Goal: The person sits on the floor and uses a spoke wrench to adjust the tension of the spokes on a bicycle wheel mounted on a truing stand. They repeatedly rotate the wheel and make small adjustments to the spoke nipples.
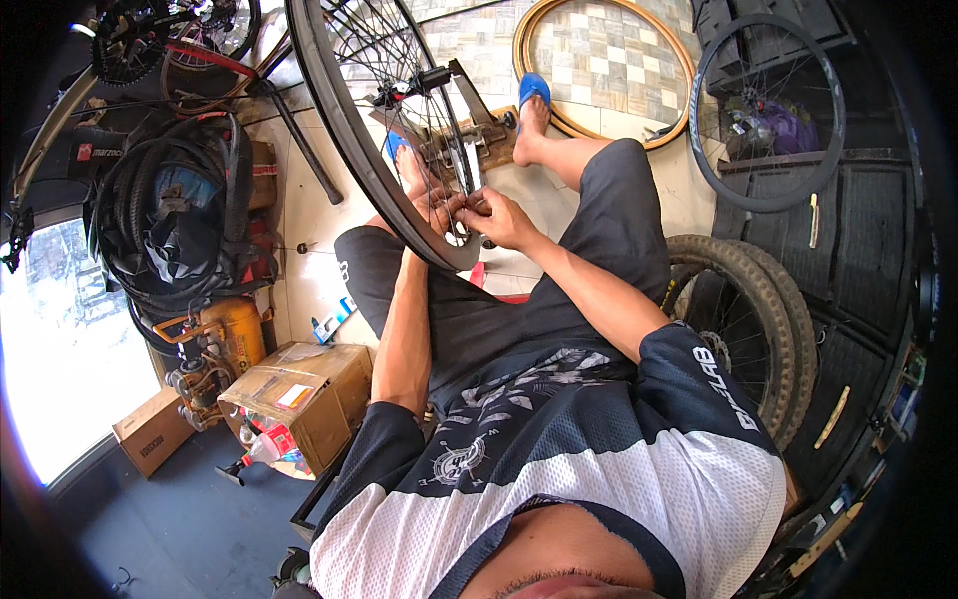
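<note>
A black bicycle wheel (344, 130) stands upright between my knees, its hub held in a metal truing stand (494, 140). Both hands meet at the wheel's near end, among the spokes just inside the rim. My left hand (437, 210) reaches in from the left and is partly covered by the rim and spokes; its fingers are bent and pinched together. Coming from the right, my right hand (499, 217) has thumb and fingers closed close to the left fingertips. Whatever small thing lies between the fingers is too small to make out.
Tan tyres (689, 70) lie on the tiled floor ahead. A wheel (696, 130) leans on dark cabinets at right, above knobby tyres (788, 329). To the left are hanging black tyres (110, 215), an orange compressor (235, 329) and an open cardboard box (329, 384).
</note>
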Demonstrator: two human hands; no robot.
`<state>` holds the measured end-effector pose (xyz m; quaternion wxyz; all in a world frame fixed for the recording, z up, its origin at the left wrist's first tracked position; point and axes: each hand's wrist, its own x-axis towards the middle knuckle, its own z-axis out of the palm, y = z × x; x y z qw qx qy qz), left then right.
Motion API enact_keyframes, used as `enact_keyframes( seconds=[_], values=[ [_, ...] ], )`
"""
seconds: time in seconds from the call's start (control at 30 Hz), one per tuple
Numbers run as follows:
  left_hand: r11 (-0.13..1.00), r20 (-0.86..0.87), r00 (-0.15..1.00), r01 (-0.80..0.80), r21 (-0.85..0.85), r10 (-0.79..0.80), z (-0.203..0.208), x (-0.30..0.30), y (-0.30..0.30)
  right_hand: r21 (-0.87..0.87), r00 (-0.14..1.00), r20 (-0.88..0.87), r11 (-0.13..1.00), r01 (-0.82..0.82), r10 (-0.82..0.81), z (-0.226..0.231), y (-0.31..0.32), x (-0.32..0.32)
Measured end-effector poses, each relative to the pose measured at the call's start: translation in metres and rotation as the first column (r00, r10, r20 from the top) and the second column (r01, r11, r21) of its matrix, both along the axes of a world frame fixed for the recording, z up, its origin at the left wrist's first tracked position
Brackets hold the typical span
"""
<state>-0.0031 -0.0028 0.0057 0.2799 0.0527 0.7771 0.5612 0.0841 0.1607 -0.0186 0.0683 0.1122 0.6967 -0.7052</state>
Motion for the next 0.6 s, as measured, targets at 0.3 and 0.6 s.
enact_keyframes(
  seconds=[0.3, 0.6],
  values=[
    [0.985, 0.026, 0.991, -0.131, 0.110, 0.129, -0.001, 0.007, -0.007, 0.025, 0.991, 0.118, 0.997, -0.070, 0.067, 0.015, 0.007, -0.005],
    [0.993, 0.025, 0.997, -0.079, 0.091, 0.077, -0.012, -0.001, -0.010, -0.061, 0.999, -0.043, 0.998, -0.025, 0.023, 0.011, -0.001, -0.001]
  ],
)
